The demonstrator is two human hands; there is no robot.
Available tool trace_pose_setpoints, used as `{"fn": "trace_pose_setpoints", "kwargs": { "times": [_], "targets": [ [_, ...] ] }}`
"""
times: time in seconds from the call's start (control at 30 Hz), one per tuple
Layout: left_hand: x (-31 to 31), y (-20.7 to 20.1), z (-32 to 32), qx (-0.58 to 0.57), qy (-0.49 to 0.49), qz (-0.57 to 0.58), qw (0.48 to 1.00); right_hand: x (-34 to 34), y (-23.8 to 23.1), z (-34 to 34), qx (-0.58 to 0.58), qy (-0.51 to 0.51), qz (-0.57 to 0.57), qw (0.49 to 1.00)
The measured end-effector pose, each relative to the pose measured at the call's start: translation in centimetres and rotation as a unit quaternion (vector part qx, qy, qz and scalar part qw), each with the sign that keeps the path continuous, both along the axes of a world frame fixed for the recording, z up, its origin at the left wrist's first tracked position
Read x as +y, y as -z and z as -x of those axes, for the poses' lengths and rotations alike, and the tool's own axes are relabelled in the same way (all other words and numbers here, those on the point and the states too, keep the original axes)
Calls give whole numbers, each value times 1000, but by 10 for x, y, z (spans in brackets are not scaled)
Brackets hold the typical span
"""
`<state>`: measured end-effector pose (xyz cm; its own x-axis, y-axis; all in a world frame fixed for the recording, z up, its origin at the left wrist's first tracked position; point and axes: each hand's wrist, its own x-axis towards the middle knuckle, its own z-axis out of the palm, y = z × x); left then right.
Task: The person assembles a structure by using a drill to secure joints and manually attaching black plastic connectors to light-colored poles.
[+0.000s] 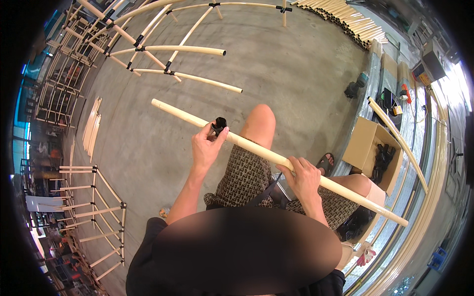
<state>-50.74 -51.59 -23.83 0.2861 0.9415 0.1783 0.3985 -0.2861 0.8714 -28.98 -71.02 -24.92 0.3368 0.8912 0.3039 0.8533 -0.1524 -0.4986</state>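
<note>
While gripping the pale pipe (261,151) over the patterned shorts (243,172) with fingers of the right hand (304,180), apparently fitting the black connector (220,124), pinched in fingers of the left hand (205,148), left of mid-pipe (not clearly seated). Next, probably calls for aligning and pressing.

A pipe (259,151) crosses over a person's lap (244,172), a connector (219,124) at its left half; a box (362,143) of fittings (382,163) sits right, a frame (182,48) ahead, rods (92,130) on the floor (286,79) left.

This is a workshop. A concrete floor (301,69), pole frames (197,49), stacked poles (353,22) and a power drill (352,90) show it.
</note>
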Motion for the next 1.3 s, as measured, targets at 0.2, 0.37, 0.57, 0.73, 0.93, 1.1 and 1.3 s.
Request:
{"fn": "trace_pose_setpoints", "kwargs": {
  "times": [0.2, 0.37, 0.57, 0.73, 0.93, 1.1, 1.3],
  "targets": [
    [2, -9, 0, 19, 12, 23, 999, 1, 0, 0, 16, -1, -14, 1000],
    [3, -2, 2, -1, 10, 19, 1000, 1, -3, 0, 20, -5, 2, 1000],
    [3, -8, 0, 30, 9, 1, 1000, 1, -4, -2, 19, -9, 18, 1000],
    [5, -19, -2, 85, 21, 6, 996, 0, -2, -2, 21, -8, 11, 1000],
    [11, -35, -6, 149, 47, 10, 988, 0, -8, -1, 20, -6, 23, 1000],
    [43, -33, 9, 210, 153, 67, 963, 0, -10, -3, 12, -4, 21, 1000],
    [88, -48, 14, 194, 322, 101, 921, 0, -16, -3, 12, 2, 51, 999]
  ]
}}
